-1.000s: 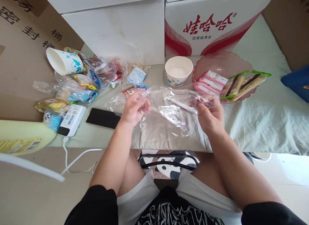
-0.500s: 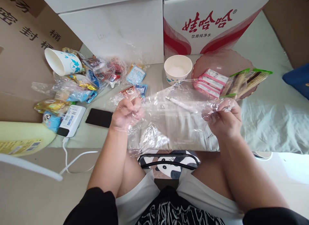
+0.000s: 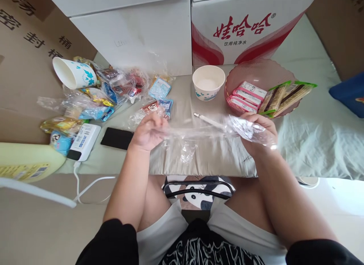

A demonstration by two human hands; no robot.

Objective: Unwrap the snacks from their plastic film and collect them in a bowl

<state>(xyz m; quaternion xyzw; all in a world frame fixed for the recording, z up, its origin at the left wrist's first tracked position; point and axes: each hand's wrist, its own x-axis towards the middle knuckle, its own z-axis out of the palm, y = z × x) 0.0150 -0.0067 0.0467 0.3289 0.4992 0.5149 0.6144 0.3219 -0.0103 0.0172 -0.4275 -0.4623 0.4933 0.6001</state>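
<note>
Taking the upright paper cup [image 3: 208, 82] at the back of the cloth-covered surface as the landmark: far to its left a second paper cup [image 3: 74, 72] lies tipped on its side above a heap of snack packets [image 3: 113, 90], and nearer the person from that heap sit a white power bank [image 3: 84, 141] and a dark phone [image 3: 116, 138]. Left of the cup and closer to the person, the left hand [image 3: 148, 131] is closed, fingers pinching one end of a clear plastic bag [image 3: 199, 132]. The bag is pulled out flat and taut, directly in front of the cup, stretched between both hands just above the cloth. A thin white stick [image 3: 209, 120] lies between the cup and the bag. Right of the cup and toward the person, the right hand [image 3: 257, 134] is curled shut around the bag's other end, which bunches over its knuckles. Just right of the cup stands a pink bowl [image 3: 257, 73] holding pink packets [image 3: 247, 96] and green-edged wafer packs [image 3: 287, 98]
</note>
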